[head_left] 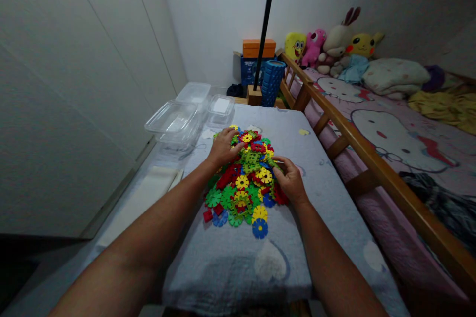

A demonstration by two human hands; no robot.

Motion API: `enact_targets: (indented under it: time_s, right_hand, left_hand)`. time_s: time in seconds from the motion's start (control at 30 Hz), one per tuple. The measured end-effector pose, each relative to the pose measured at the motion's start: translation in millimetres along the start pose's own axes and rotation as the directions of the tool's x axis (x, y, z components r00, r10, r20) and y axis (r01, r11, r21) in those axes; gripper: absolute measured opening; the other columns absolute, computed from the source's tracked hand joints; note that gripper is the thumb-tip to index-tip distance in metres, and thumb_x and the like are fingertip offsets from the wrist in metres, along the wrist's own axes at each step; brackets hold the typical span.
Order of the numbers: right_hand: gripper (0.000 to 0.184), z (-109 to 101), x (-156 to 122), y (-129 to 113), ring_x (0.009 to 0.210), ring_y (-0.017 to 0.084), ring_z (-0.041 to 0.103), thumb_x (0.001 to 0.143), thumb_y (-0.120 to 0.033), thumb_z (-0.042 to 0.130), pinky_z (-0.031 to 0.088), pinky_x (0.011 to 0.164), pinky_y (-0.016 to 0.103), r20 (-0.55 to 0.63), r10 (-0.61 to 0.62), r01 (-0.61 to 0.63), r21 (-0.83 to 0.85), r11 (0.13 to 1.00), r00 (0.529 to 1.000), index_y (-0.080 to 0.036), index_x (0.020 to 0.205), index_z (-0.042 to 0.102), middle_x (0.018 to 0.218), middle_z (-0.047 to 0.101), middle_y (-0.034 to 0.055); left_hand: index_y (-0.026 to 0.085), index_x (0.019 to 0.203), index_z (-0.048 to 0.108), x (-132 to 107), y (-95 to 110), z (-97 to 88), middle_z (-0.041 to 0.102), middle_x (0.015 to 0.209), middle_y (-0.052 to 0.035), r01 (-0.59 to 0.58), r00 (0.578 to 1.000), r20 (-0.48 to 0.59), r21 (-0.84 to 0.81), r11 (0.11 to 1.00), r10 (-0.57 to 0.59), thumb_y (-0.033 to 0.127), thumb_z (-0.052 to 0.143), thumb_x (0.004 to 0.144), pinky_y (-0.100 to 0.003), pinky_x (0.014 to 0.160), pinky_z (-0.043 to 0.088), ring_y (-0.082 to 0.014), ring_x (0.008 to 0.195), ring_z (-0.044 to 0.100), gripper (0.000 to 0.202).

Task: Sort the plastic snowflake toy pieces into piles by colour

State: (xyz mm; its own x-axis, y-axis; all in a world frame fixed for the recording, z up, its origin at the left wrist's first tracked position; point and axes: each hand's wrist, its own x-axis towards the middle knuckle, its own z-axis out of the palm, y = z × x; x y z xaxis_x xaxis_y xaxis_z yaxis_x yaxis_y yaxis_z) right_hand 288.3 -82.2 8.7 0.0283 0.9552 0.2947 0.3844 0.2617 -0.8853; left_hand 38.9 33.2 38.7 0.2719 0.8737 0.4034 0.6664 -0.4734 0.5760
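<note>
Your forearms are framing the bench. Left grip is resting, fingers apart, on plastic pieces heaping between your hands; right grip is pinching a green piece, both seemingly flanking the heap against spreading.

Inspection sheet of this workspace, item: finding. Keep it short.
Surface: cloth, pale blue, heart prints, wrinkled near front.
Job's things: pieces, red, yellow, green, blue, heaped mid-table.
Clutter: clear tubs far left; white item nearer, left.
Grip: left hand on the pieces, thumb spread; right hand curled at their right by a green piece, hold unclear.
Cables: nothing seen.
Surroundings: cupboard left; bed rail right; pole beyond far edge.
</note>
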Motion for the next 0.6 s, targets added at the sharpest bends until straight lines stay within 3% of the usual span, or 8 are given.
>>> enact_targets:
  time_s: [0.13, 0.27, 0.5, 0.6]
  right_hand:
    - [0.025, 1, -3, -7, 0.105, 0.024, 0.07, 0.087, -0.035, 0.061, 0.054, 0.099, 0.039, -0.002, -0.015, 0.015, 0.183, 0.983, 1.0, -0.024, 0.108, 0.07, 0.108, 0.076, 0.0044]
    - [0.025, 1, -3, -13, 0.109, 0.025, 0.068, 0.089, -0.035, 0.058, 0.051, 0.102, 0.041, 0.001, -0.036, 0.036, 0.104, 0.994, 0.999, -0.024, 0.106, 0.073, 0.109, 0.076, 0.0045]
    - [0.029, 0, 1, -8, 0.106, 0.027, 0.068, 0.086, -0.034, 0.055, 0.05, 0.1, 0.043, -0.161, -0.043, 0.013, -0.182, 0.983, 0.986, -0.02, 0.102, 0.074, 0.108, 0.075, 0.0095]
    - [0.028, 0, 4, -5, 0.101, 0.027, 0.067, 0.086, -0.036, 0.054, 0.05, 0.097, 0.043, -0.212, -0.032, -0.014, -0.213, 0.977, 0.977, -0.02, 0.097, 0.073, 0.103, 0.075, 0.0098]
  left_hand:
    - [0.017, 0.129, 0.064, 11, -21, -5.2, 0.055, 0.144, -0.0164, 0.158, 0.987, -0.011, 0.188, 0.969, -0.159, 0.047, 0.06, 0.092, -0.047, 0.117, 0.038, -0.0321, 0.137, 0.05, 0.048]
    - [0.019, 0.135, 0.062, 14, -32, 1.0, 0.053, 0.149, -0.0159, 0.246, 0.961, 0.058, 0.278, 0.928, -0.272, 0.049, 0.059, 0.093, -0.049, 0.118, 0.036, -0.0336, 0.142, 0.046, 0.052]
    - [0.02, 0.128, 0.066, 14, -29, 2.8, 0.067, 0.133, -0.0107, 0.162, 0.951, 0.247, 0.107, 0.981, -0.184, 0.051, 0.05, 0.095, -0.043, 0.109, 0.045, -0.0279, 0.125, 0.059, 0.048]
    - [0.022, 0.119, 0.071, 20, -26, 1.6, 0.072, 0.122, -0.0071, 0.15, 0.957, 0.245, 0.05, 0.987, -0.157, 0.051, 0.045, 0.097, -0.041, 0.103, 0.048, -0.0262, 0.116, 0.062, 0.045]
